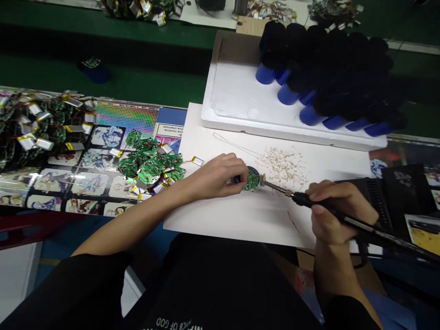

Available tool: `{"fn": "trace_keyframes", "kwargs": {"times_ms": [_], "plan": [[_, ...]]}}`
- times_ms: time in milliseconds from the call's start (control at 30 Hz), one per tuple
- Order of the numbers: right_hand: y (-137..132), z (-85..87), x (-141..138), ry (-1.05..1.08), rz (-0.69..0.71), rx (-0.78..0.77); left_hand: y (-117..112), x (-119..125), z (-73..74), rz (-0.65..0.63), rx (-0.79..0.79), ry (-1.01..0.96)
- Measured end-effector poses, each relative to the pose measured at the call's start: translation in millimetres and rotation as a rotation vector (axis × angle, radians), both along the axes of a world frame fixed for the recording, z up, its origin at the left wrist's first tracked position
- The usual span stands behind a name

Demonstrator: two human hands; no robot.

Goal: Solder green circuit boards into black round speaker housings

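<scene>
Left hand (pixel 216 176) is pinching a round green circuit board (pixel 252 179) on a white paper sheet (pixel 275 224); right hand (pixel 338 211) is gripping a soldering iron (pixel 302 199), tip touching the board's edge (loose green boards (pixel 151 160) with pouch cells (pixel 197 161) are lying just left).

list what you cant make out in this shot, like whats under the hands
From the head view:
The left hand covers the edge of the round green circuit board, so how it grips is hidden.
Where the soldering iron tip meets the board is too small to see.
The black tops of the blue cylinders are too dark for detail.
The piled parts are cut off by the top edge.
</scene>
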State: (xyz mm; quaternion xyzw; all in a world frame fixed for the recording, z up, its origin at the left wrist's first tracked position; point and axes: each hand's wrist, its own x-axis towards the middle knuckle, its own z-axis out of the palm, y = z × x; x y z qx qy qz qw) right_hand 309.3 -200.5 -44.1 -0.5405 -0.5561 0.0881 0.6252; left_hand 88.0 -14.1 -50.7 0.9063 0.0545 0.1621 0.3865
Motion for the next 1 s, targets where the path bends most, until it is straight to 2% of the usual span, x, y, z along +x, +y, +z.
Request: {"fn": "trace_keyframes", "kwargs": {"times_ms": [67, 133, 200, 433, 700, 833, 1000], "plan": [[-1, 2.1, 0, 0.009, -0.101, 0.04, 0, 0, -0.4, 0.0, 0.005, -0.008], [-3, 3.7, -2, 0.017, -0.193, 0.011, 0, 0, -0.8, 0.002, 0.009, -0.005], [-4, 4.8, -5, 0.052, -0.222, -0.037, 0, 0, -1.0, 0.003, 0.011, -0.002], [-1, 0.3, -30, 0.219, -0.004, -0.136, 0, 0, 0.8, -0.004, 0.001, 0.008], [10, -25.4, -45, -0.272, -0.002, -0.228, -1, 0, 1.1, -0.001, 0.012, 0.003], [14, -30.4, -46, -0.318, -0.013, -0.253, -1, 0, 0.8, 0.005, 0.012, 0.011], [18, -24.5, -53, -0.327, -0.072, -0.27, -2, 0, 0.8, 0.008, 0.006, 0.012]]}}
